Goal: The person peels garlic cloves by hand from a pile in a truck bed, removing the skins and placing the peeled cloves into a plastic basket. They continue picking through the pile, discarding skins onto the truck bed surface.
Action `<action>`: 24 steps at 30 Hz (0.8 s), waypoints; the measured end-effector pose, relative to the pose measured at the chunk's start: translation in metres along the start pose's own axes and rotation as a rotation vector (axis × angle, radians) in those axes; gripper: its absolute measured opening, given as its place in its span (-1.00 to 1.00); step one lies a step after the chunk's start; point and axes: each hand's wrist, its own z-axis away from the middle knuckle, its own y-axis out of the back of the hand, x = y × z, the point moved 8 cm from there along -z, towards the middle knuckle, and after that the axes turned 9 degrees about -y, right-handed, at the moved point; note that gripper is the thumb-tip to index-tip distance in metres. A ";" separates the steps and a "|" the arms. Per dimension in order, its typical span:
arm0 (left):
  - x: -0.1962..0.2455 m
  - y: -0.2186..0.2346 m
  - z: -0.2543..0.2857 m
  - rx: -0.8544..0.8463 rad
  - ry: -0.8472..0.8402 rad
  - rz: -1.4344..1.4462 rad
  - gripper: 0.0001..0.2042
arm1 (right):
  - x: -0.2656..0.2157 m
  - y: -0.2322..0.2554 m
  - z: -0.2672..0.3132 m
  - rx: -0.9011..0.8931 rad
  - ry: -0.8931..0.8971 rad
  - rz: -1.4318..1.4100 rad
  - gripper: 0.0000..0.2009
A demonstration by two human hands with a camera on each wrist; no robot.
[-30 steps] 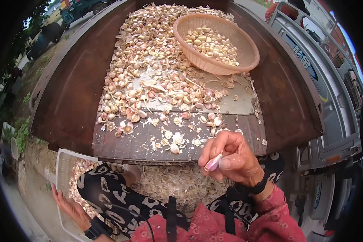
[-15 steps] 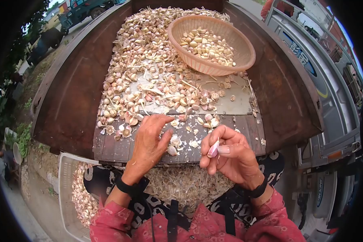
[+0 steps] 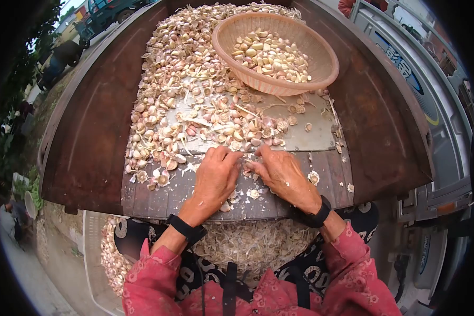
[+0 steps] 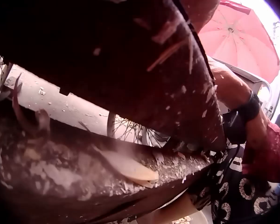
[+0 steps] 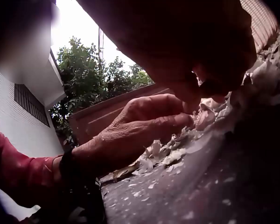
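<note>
Both hands are close together over the front boards of the cart bed. The left hand [image 3: 214, 176] has bent fingers; in the right wrist view its fingertips pinch at a pinkish garlic clove [image 5: 205, 119] among papery skins. Facing it, the right hand [image 3: 284, 176] points its curled fingers and thumb toward the same spot. Dark and close, it fills the top of the right wrist view; I cannot tell whether it holds a clove. Loose garlic cloves [image 3: 166, 160] lie just beyond the left hand. A shallow orange plastic basket [image 3: 326, 79] with pale cloves sits on the heap behind.
A large heap of garlic [image 3: 179, 58] covers the back and left of the bed between rusty side walls [image 3: 97, 121]. Below, a white crate [image 3: 94, 263] of garlic stands by the left leg, and dry skins [image 3: 258, 239] lie between the knees. A grey vehicle [image 3: 432, 116] stands at right.
The left hand came up from beside the crate and moved to the middle of the boards. The right hand, which pinched a purple-white clove, moved forward and down beside it; that clove no longer shows.
</note>
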 end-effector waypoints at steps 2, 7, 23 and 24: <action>0.003 0.004 0.000 0.025 0.002 0.053 -0.78 | 0.000 -0.010 -0.006 -0.065 0.005 0.049 -0.79; 0.003 0.005 0.005 -0.048 0.135 0.215 -0.75 | -0.009 -0.018 -0.007 -0.160 0.045 0.086 -0.82; 0.195 0.143 0.052 0.256 -0.087 0.797 -0.81 | -0.150 0.139 0.135 -0.132 0.313 -0.901 -0.75; 0.208 0.152 0.053 0.266 -0.123 0.842 -0.82 | -0.155 0.144 0.143 -0.140 0.318 -0.962 -0.75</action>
